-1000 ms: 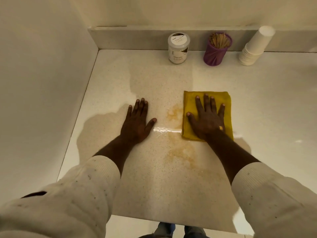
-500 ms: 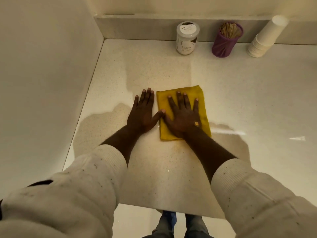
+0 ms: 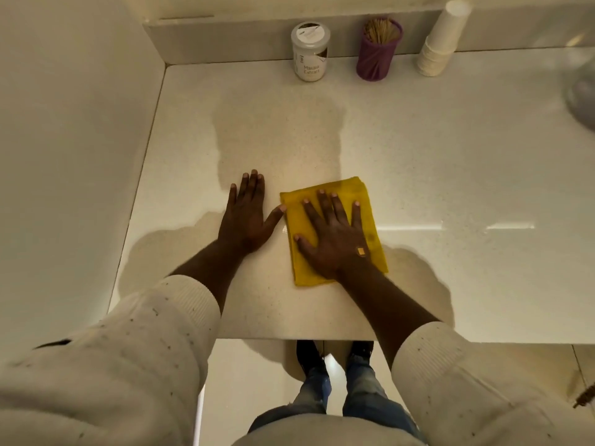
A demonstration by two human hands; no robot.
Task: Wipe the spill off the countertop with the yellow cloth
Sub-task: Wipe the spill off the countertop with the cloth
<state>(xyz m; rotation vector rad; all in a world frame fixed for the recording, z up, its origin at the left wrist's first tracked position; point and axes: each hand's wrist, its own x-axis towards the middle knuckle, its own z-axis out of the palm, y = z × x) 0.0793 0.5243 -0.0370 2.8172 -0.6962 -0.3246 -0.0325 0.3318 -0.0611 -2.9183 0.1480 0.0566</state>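
Note:
The folded yellow cloth (image 3: 306,272) lies flat on the pale speckled countertop (image 3: 450,156), near its front edge. My right hand (image 3: 333,239) presses down on the cloth, palm flat and fingers spread. My left hand (image 3: 246,220) rests flat on the bare counter just left of the cloth, its thumb tip touching the cloth's left edge. No brown stain shows on the counter around the cloth. A small wet glint (image 3: 285,230) sits by the cloth's left edge.
At the back stand a white jar (image 3: 309,53), a purple holder of toothpicks (image 3: 378,56) and a leaning stack of white paper cups (image 3: 441,40). A wall (image 3: 64,156) closes the left side. A blurred grey object (image 3: 584,91) sits at the far right.
My right hand slid the cloth left across the brown spill until it met my left thumb. The stains seen a second ago no longer show. My left hand stayed put.

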